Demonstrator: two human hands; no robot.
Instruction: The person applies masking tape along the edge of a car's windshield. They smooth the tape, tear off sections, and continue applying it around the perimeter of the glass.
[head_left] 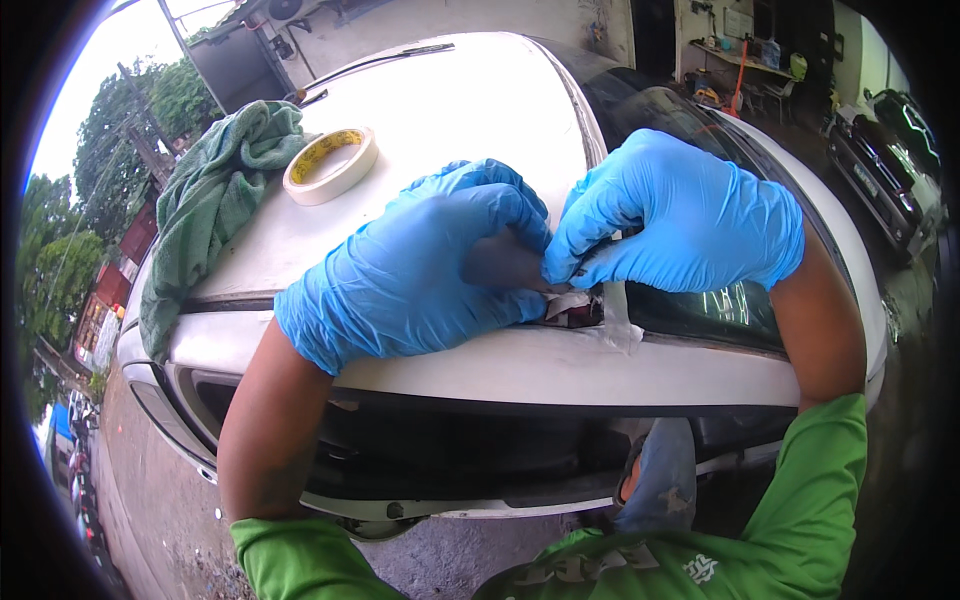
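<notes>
Both my hands wear blue gloves and meet over the edge of a white car roof (470, 110), above the side window. My left hand (410, 260) is curled, its fingertips and thumb closing around a blurred greyish patch; what it grips cannot be made out. My right hand (680, 215) pinches close beside it, fingertips almost touching the left ones. Whatever is between them is hidden. Under the fingertips lies a torn, dark and reddish spot with whitish scraps. A strip of masking tape (622, 325) hangs loosely there, next to the windshield corner.
A roll of masking tape (332, 167) rests on the roof, left of my hands. Beside it a green towel (215, 185) drapes over the roof edge. The windshield (720, 305) slopes off to the right. A dark vehicle (885, 175) stands beyond, and a workbench (745, 60) at the back.
</notes>
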